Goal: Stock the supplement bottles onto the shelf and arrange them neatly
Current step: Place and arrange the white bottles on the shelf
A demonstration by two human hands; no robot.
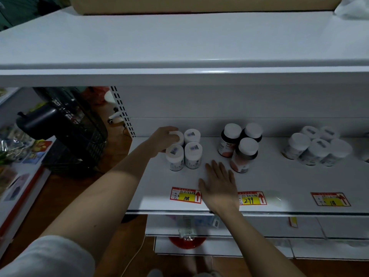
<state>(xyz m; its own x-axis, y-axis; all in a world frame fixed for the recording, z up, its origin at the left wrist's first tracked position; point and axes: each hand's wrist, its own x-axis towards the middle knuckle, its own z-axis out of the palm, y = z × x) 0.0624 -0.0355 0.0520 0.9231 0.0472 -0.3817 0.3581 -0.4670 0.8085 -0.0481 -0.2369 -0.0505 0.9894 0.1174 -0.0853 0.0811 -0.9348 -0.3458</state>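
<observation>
On the shelf (279,182), the left hand (162,139) is curling its fingers around the back-left white bottle (177,136); nudging it square suits, while the right hand (218,184) is resting flat, fingers spread.

Rear-left white bottle (177,136) half hidden under left hand (163,139); right-hand white bottles (317,148) blurred, labels unreadable; far-right bottle (366,156) and top-shelf box (199,5) cut by frame edges.

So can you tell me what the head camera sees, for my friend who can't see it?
A person's left hand holds the back-left bottle in a group of four white bottles on a white shelf, while the right hand lies flat and open. Three dark bottles stand further right.
</observation>
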